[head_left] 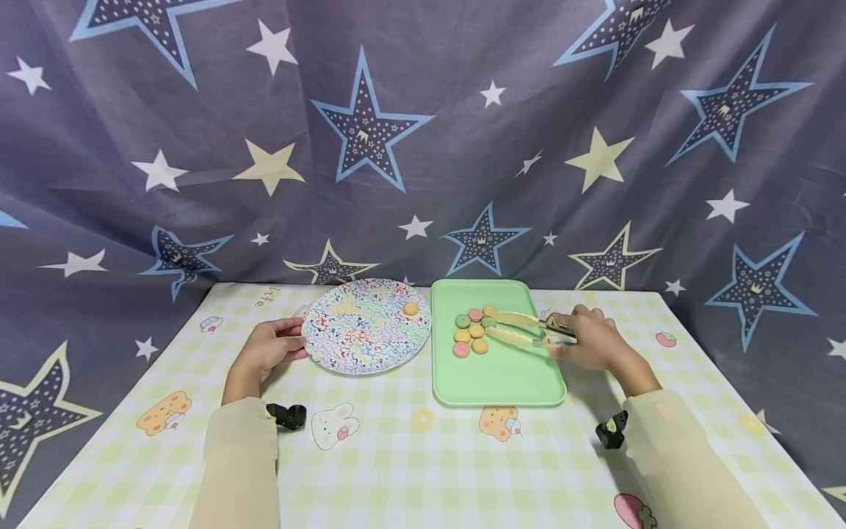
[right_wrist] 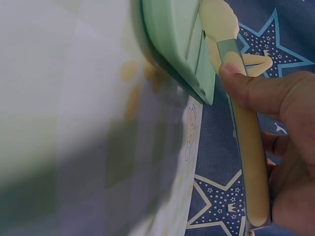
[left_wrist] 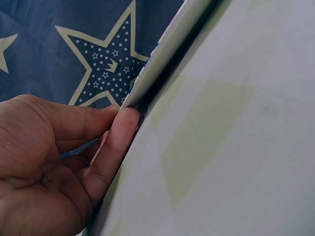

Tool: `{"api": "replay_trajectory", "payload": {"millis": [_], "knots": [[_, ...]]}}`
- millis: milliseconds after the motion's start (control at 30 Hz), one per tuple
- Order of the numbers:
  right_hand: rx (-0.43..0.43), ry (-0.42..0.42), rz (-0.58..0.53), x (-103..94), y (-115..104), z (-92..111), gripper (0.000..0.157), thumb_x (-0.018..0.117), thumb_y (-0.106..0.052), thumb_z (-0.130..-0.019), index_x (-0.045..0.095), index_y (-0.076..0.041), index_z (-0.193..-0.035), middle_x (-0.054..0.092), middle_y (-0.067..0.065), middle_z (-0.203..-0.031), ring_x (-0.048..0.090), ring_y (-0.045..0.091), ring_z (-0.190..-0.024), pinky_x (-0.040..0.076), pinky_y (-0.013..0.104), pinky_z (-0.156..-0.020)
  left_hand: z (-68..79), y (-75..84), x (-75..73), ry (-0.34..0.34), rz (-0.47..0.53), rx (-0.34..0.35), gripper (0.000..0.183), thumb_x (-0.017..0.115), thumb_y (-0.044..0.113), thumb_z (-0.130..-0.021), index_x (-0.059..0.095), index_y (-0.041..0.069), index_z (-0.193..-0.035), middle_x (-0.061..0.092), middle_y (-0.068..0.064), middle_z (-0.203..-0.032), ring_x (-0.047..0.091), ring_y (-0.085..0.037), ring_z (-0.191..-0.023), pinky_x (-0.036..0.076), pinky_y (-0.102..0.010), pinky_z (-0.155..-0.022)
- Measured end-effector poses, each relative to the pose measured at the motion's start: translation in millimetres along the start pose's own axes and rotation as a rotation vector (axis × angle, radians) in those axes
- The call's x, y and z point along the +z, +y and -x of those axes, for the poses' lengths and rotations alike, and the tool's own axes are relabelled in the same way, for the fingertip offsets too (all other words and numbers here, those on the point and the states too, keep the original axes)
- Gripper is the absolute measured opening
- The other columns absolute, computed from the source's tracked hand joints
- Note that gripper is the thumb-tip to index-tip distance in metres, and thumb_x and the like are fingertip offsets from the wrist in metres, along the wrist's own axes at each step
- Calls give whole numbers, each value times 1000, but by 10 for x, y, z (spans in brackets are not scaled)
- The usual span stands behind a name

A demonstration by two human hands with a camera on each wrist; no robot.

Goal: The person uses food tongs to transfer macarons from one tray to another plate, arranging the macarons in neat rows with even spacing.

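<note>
Right of centre in the frame, the right hand (head_left: 588, 338) has a firm grip on the pale yellow tongs with scalloped heads (head_left: 515, 319), thumb along the handle, and their spread tips reach the small round green biscuit-like piece (head_left: 488, 322)! It sits in a cluster of yellow, pink and green rounds, on the flat light-green rectangular tray (head_left: 496, 382). Over to centre-left, the left hand (head_left: 269, 347) pinches the rim of the round white plate with multicoloured squiggles (head_left: 360, 345), where a lone yellow round (head_left: 411, 308) sits near the upper right edge.

These rounds look light and firm, perhaps crumbly, so I'd take one gently across its sides, level with its middle; squeeze hard and it could crack or skid on that smooth tray. The plate looks stiff and light, best steadied at the rim, just as here.

Now the tricky bit: I can't tell whether the tips actually touch the green piece, which they partly cover. The right wrist view cuts off the tong heads' work behind the tray's edge, and the left one shows only a sliver of plate.
</note>
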State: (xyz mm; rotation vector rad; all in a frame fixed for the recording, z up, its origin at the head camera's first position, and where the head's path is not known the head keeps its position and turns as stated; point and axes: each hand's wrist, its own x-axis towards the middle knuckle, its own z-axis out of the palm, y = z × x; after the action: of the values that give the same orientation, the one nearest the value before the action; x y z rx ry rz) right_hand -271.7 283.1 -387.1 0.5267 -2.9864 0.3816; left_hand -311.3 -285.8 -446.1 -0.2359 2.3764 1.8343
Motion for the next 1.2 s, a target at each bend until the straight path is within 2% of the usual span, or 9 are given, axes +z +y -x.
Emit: {"api": "replay_trajectory", "payload": {"millis": [467, 733, 900, 1067, 1200], "knots": [[-13, 21, -3, -58, -16, -5, 67, 84, -30, -85, 60, -3, -142, 59, 22, -108, 49, 34, -82, 44, 52, -71, -13, 1, 9, -2, -7, 6, 58, 57, -7, -100, 38, -6, -155, 43, -23, -141, 62, -11, -93, 64, -28, -83], [-17, 54, 30, -94, -26, -44, 56, 81, -29, -86, 65, -13, -137, 62, 23, -112, 50, 38, -89, 41, 50, -71, -2, 0, 22, 11, -8, 0, 58, 57, -7, -100, 38, -4, -155, 43, -21, -141, 62, -9, -92, 64, -28, -83], [-31, 63, 39, -132, -95, -129, 54, 81, -29, -87, 66, -14, -136, 62, 22, -112, 52, 40, -92, 43, 53, -71, -5, -8, 2, 3, 0, 4, 58, 57, -6, -101, 37, -5, -155, 42, -21, -142, 64, -8, -90, 64, -28, -84], [-43, 74, 50, -169, -182, -220, 61, 82, -29, -87, 62, -8, -141, 62, 22, -110, 54, 39, -97, 43, 56, -77, 8, 10, 8, 1, 5, 0, 58, 57, -6, -101, 37, -5, -155, 42, -22, -141, 65, -9, -89, 64, -29, -83], [-37, 67, 29, -196, -270, -288, 69, 81, -30, -88, 55, -4, -147, 59, 21, -107, 50, 34, -92, 40, 53, -80, 16, 14, 13, -1, 1, 1, 57, 57, -7, -101, 37, -6, -154, 42, -23, -141, 65, -10, -88, 64, -29, -83]]}}
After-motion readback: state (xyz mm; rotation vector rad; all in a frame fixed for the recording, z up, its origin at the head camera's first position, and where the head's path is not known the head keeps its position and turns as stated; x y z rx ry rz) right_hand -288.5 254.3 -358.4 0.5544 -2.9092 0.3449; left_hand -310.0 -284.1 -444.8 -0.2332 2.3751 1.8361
